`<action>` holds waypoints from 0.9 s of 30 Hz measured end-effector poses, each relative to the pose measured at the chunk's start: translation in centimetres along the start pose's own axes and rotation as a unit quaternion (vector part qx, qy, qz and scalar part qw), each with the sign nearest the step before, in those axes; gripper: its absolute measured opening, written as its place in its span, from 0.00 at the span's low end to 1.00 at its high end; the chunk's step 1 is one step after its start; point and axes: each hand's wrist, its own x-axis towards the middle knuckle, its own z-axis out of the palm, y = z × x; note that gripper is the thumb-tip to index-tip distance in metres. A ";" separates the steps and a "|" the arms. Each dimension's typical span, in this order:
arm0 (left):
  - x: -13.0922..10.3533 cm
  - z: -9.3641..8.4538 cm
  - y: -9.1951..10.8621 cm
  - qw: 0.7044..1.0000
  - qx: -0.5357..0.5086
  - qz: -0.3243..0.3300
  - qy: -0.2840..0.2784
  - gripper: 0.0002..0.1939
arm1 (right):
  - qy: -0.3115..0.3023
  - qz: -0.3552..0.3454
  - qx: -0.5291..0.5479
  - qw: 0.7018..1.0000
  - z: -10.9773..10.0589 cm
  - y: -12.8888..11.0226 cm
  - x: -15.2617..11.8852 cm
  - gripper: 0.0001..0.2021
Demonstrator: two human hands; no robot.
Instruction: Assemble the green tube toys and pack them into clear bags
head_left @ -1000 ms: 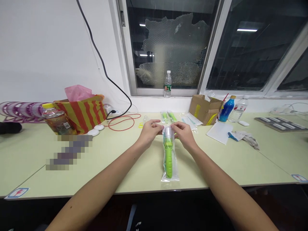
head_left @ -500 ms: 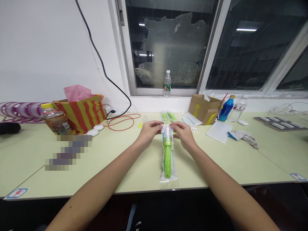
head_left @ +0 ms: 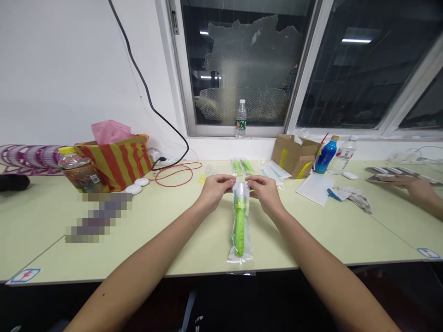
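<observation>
A clear plastic bag (head_left: 246, 249) lies lengthwise before me near the table's front edge. Inside it is a bright green stick-shaped object (head_left: 239, 226) with a ridged collar and a clear cap at the far end; its exact kind I cannot tell. At the far left corner of the bag, my left hand (head_left: 214, 190) pinches the plastic between thumb and fingertips. My right hand (head_left: 266, 192) grips the far right corner the same way. Just beyond the hands are two more bagged green pieces (head_left: 242, 166).
To the right stand a cardboard box (head_left: 294, 154), a blue bottle (head_left: 326, 156), white paper (head_left: 314, 188) and a glove (head_left: 353, 197). Another person's hand (head_left: 413, 184) rests on a dark board (head_left: 377, 173). Leftward are a striped bag (head_left: 121, 161), a drink bottle (head_left: 83, 173) and a red cord (head_left: 173, 185).
The near end of the plastic bag has shifted slightly left and now lies spread at the table edge. Another person's hand has come into view at the right, over the dark board.
</observation>
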 end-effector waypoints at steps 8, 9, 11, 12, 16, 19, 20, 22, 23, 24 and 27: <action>0.5 -0.4 -0.5 0.999 -0.034 0.030 -0.024 0.14 | 0.001 -0.026 0.057 0.998 0.0 0.5 0.3 0.06; 0.6 -0.4 -0.6 0.998 -0.035 0.036 -0.026 0.13 | 0.001 -0.033 0.062 0.997 0.0 0.5 0.4 0.05; 0.7 -0.3 -0.7 0.998 -0.038 0.045 -0.031 0.11 | -0.003 -0.046 0.071 0.996 0.0 0.5 0.3 0.04; 0.8 -0.3 -0.7 0.998 -0.036 0.050 -0.033 0.10 | -0.006 -0.052 0.072 0.996 0.0 0.5 0.3 0.03; 0.7 -0.4 -0.6 0.996 -0.005 0.077 -0.052 0.06 | -0.020 -0.077 0.064 0.995 -0.1 0.4 0.2 0.03; 0.4 -0.6 -0.2 0.987 0.047 0.131 -0.082 0.03 | -0.029 -0.104 0.044 0.993 -0.2 0.5 0.1 0.05; 0.4 -0.6 0.0 0.982 0.069 0.152 -0.091 0.03 | -0.033 -0.118 0.033 0.992 -0.3 0.5 0.1 0.06; 0.2 -0.7 0.3 0.971 0.106 0.187 -0.102 0.04 | -0.041 -0.152 0.005 0.988 -0.4 0.5 0.1 0.08; 0.2 -0.7 0.4 0.967 0.119 0.197 -0.104 0.05 | -0.045 -0.167 -0.008 0.985 -0.5 0.5 0.0 0.09; 0.1 -0.7 0.4 0.965 0.128 0.204 -0.106 0.06 | -0.049 -0.177 -0.018 0.983 -0.6 0.5 0.0 0.10; 0.1 -0.8 0.3 0.965 0.134 0.202 -0.101 0.08 | -0.065 -0.178 -0.024 0.982 -0.8 0.3 0.1 0.11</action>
